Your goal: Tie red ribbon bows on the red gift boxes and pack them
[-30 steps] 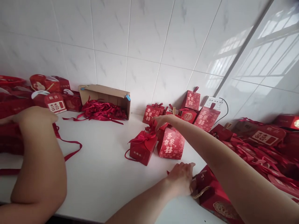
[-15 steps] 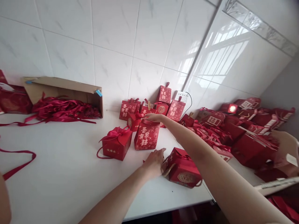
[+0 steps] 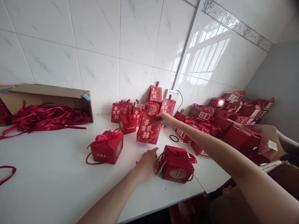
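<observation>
My right hand [image 3: 164, 119] pinches the top of a tapered red gift box [image 3: 148, 132] with pale lettering, which tilts slightly over the white table. My left hand [image 3: 147, 162] lies low by the left side of a red box with rope handles [image 3: 177, 165]; its fingers stretch toward that box, and whether they touch it is hard to tell. A small red tip shows beside the left hand, its source hidden. Further left sits a red box with a ribbon bow [image 3: 106, 147]. A smaller red box [image 3: 128, 125] stands behind the held one.
An open cardboard carton [image 3: 53, 90] spills red ribbons [image 3: 51, 116] at the left. Several red gift boxes [image 3: 156, 93] stand by the wall near a power strip [image 3: 172, 94]. A black ring [image 3: 174, 138] lies on the table. More boxes [image 3: 224, 124] pile up at the right, near another person's arm [image 3: 288, 141].
The tapered gift box has shifted right and tilted in my right hand, away from the smaller box behind it. My left hand stays beside the rope-handled box. The view has turned right.
</observation>
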`<state>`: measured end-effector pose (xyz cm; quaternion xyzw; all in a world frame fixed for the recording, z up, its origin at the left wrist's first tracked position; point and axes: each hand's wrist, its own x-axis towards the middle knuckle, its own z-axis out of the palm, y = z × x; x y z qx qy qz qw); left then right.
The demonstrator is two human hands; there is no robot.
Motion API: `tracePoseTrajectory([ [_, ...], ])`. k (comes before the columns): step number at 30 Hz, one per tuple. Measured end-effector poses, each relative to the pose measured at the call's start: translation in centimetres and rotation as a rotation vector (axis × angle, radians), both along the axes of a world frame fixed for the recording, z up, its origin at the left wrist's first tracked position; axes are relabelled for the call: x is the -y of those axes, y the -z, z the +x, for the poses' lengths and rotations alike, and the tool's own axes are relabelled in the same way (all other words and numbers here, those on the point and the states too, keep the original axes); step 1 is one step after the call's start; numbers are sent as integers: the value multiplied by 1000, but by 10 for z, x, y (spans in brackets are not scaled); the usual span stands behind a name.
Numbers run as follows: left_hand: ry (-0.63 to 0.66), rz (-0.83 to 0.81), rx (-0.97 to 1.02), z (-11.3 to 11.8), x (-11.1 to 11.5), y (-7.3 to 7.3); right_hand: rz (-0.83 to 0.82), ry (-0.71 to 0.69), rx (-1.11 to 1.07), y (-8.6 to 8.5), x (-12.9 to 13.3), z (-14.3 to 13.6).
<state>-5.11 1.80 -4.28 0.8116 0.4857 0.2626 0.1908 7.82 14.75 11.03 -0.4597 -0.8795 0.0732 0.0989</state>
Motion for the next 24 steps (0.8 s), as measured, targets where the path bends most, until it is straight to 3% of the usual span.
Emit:
tracePoseTrajectory([
  [3,-6,3,18,0,3,-3,56,138,-39,-7,-15,19],
  [6,-10,5,24,1,3,-2,61,215,-36,-2,-30,19],
  [14,-10,-12,-47,4,0,-2,40,213,-49,37,-54,-28],
  [21,10,13,-49,3,-3,1,32,172,-22,37,-61,-60],
  [24,14,-11,9,-1,-5,2,39,219,10,24,-55,-70],
])
